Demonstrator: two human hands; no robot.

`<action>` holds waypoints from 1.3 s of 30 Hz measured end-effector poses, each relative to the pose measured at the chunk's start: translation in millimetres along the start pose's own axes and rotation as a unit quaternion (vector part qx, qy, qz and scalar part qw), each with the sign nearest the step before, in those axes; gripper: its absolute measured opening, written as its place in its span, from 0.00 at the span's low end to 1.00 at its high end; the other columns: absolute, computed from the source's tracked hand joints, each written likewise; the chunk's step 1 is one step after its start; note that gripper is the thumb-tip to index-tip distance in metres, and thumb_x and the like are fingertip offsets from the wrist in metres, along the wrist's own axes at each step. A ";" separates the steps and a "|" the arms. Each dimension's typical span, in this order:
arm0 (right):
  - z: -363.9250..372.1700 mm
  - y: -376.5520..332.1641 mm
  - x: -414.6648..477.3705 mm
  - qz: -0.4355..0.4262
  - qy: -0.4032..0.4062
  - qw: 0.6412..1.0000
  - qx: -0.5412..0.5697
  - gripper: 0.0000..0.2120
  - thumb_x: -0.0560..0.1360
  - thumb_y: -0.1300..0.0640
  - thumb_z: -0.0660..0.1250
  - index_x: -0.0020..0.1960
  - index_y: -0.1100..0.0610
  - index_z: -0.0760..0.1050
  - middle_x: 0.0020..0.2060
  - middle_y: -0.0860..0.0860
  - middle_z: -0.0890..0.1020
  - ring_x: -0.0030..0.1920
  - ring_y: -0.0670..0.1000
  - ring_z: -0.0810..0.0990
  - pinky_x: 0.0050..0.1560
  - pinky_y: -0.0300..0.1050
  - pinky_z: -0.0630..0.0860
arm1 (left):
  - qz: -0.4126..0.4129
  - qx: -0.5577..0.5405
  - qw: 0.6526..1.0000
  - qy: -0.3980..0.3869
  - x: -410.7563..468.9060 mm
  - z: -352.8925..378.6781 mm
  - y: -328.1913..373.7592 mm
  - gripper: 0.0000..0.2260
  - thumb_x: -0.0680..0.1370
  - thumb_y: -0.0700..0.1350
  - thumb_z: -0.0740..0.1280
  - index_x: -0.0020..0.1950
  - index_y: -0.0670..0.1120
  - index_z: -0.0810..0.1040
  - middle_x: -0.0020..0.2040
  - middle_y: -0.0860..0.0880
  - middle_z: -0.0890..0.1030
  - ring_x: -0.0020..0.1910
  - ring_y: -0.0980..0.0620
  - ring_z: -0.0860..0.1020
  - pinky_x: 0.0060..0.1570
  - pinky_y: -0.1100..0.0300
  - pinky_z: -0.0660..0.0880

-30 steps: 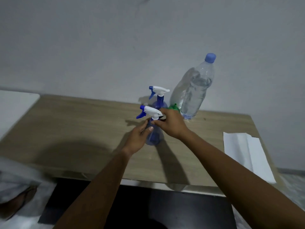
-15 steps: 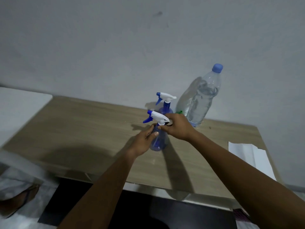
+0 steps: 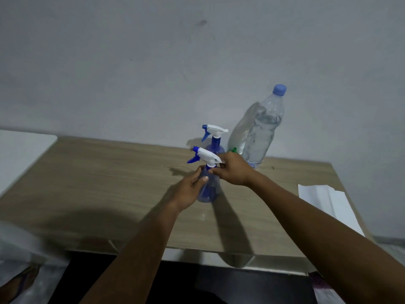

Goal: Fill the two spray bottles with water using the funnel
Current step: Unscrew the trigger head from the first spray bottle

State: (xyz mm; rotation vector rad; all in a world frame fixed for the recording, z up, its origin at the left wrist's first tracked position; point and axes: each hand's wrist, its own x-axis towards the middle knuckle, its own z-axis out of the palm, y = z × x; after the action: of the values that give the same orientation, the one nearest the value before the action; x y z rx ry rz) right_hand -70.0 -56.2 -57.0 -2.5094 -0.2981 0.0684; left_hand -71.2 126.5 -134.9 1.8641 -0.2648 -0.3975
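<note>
The pale grey wall point(image 3: 153, 62) fills the upper half of the view, and the wood-grain desk point(image 3: 98, 185) butts against it. The desk's top stretches wide to the left of the bottles. Its front edge runs under both forearms, and its right edge slants away past a white sheet point(image 3: 324, 200) lying along it.

A tall clear water bottle point(image 3: 260, 132) with a blue cap stands upright at the back of the desk, close to the wall, with water up to about its shoulder.

The 2 spray bottles are tinted blue and see-through, each with a white head and a blue nozzle and trigger pointing left. The far spray bottle point(image 3: 215, 142) stands just left of the water bottle, untouched. The near spray bottle point(image 3: 210, 189) stands upright in front of it, around the middle of the desk.

Both hands are on that near one. The left hand point(image 3: 188, 189) wraps its body from the left side, thumb across the front. The right hand point(image 3: 233, 170) comes in from the right and pinches the neck just under the trigger head point(image 3: 207, 155). The 2 hands sit close together, almost touching.

Of the funnel point(image 3: 233, 149), only a green sliver shows behind the right hand's knuckles, at the foot of the water bottle.
</note>
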 end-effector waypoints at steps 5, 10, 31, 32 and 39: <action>-11.3 -6.4 3.7 0.013 -0.015 1.000 -0.001 0.10 0.72 0.50 0.78 0.45 0.48 0.77 0.37 0.44 0.80 0.38 0.44 0.78 0.40 0.39 0.70 | -0.004 0.014 1.000 -0.002 -1.4 -2.4 0.0 0.23 0.84 0.52 0.61 0.79 0.53 0.63 0.73 0.52 0.74 0.71 0.52 0.72 0.69 0.55 0.69; -2.3 -10.7 5.7 0.011 0.038 0.999 0.003 0.15 0.67 0.49 0.81 0.46 0.47 0.77 0.40 0.45 0.81 0.42 0.50 0.80 0.42 0.44 0.74 | 0.004 0.005 1.000 -0.002 -2.2 -4.0 0.3 0.23 0.83 0.51 0.63 0.78 0.51 0.66 0.71 0.54 0.75 0.70 0.55 0.73 0.69 0.58 0.71; 1.7 -1.8 8.9 0.037 -0.006 0.998 0.051 0.15 0.71 0.55 0.79 0.56 0.53 0.81 0.48 0.49 0.85 0.48 0.51 0.84 0.49 0.55 0.84 | 0.003 -0.037 0.999 0.028 -3.6 -0.1 -7.4 0.13 0.77 0.57 0.66 0.61 0.60 0.78 0.60 0.50 0.84 0.61 0.53 0.80 0.66 0.48 0.75; -1.8 -2.9 8.2 0.037 -0.028 0.997 0.068 0.13 0.72 0.58 0.78 0.55 0.53 0.81 0.49 0.50 0.85 0.49 0.52 0.84 0.49 0.55 0.85 | 0.015 -0.036 0.999 0.025 -4.5 0.1 -5.8 0.15 0.79 0.55 0.66 0.66 0.58 0.77 0.62 0.52 0.83 0.63 0.54 0.79 0.66 0.53 0.74; -13.8 -4.1 3.7 0.036 -0.072 0.992 0.100 0.12 0.73 0.59 0.77 0.54 0.49 0.81 0.48 0.50 0.84 0.49 0.52 0.84 0.47 0.51 0.86 | 0.053 -0.016 0.998 0.015 -8.8 -2.9 -4.3 0.17 0.83 0.44 0.64 0.73 0.50 0.72 0.64 0.56 0.79 0.61 0.64 0.77 0.62 0.69 0.71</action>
State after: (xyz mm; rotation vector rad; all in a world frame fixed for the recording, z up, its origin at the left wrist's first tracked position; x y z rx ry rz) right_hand -65.6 -59.9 -43.3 -2.3187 -0.2454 0.2950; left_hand -78.2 133.7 -137.0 1.8146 -0.3340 -0.2980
